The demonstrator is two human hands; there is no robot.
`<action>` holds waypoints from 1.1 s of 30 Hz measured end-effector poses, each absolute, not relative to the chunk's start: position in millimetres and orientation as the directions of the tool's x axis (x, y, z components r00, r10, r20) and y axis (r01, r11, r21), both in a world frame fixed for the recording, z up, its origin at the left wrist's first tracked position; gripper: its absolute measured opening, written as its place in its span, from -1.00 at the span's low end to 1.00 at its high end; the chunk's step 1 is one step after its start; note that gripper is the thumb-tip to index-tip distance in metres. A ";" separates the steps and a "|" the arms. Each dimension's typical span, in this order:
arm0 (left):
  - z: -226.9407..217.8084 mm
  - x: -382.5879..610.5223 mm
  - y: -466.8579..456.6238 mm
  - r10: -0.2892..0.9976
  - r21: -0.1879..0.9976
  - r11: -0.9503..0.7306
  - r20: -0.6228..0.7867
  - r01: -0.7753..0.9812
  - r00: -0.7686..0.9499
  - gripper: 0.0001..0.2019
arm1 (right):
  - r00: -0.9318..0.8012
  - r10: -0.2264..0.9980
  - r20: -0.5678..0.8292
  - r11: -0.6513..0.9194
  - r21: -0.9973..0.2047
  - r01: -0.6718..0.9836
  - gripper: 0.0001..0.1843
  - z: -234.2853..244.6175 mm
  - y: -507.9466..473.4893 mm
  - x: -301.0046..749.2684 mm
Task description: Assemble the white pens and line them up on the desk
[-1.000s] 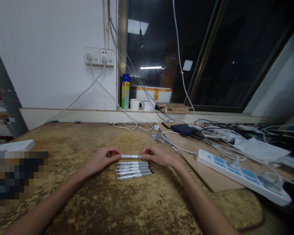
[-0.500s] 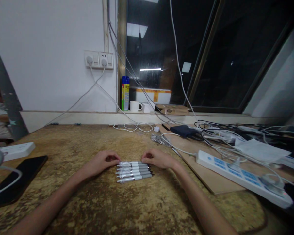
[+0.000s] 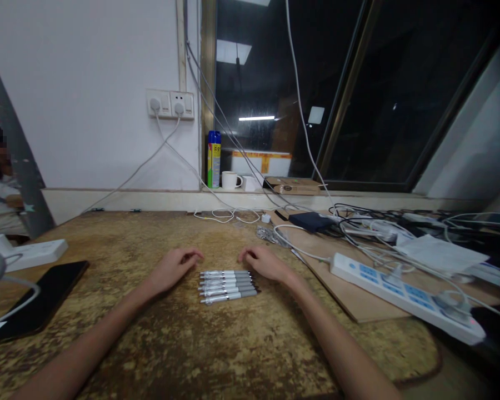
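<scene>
Several white-and-grey pens (image 3: 227, 286) with clear ends lie side by side in a row on the worn wooden table (image 3: 216, 350). Just past the left end of the row is my left hand (image 3: 174, 270), its fingers loosely bent with nothing between them. My right hand (image 3: 266, 263) hovers behind the grey ends of the pens, fingers curved and empty. Neither hand touches the pens.
At right, a white power strip (image 3: 404, 295) lies across a brown board (image 3: 337, 283) among tangled cables. A black phone (image 3: 45, 300) rests at left. A spray can (image 3: 214, 160) and a white mug (image 3: 230, 180) stand on the sill. A person (image 3: 2, 189) sits far left.
Both hands have let go of the farthest pen's ends and moved away from me, past the row. The pens stay lined up on the table.
</scene>
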State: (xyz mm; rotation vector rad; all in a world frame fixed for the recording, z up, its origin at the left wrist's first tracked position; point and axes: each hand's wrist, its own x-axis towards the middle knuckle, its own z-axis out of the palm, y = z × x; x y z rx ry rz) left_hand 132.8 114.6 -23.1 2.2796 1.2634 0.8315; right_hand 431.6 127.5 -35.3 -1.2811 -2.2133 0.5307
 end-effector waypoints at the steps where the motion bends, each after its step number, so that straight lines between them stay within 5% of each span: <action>1: -23.0 132.5 114.4 0.867 0.605 -0.496 0.308 0.623 0.392 -0.63 | -0.407 0.880 0.246 0.471 -0.568 0.674 -0.64 -36.5 128.4 431.9; 13: -42.4 131.5 116.6 0.899 0.704 -0.425 0.405 0.569 0.169 -0.62 | -0.213 0.912 0.352 0.403 -0.665 0.629 -0.67 -57.6 131.7 430.4; 23: -70.4 166.9 100.2 0.970 0.948 -0.212 0.234 0.238 -0.069 -0.56 | 0.045 0.910 0.413 0.358 -0.834 0.419 -0.67 -90.1 96.6 398.9; 33: -75.7 211.3 88.5 0.945 0.969 -0.197 0.229 0.149 -0.235 -0.55 | 0.122 0.955 0.269 0.249 -0.956 0.157 -0.56 -92.1 92.5 378.8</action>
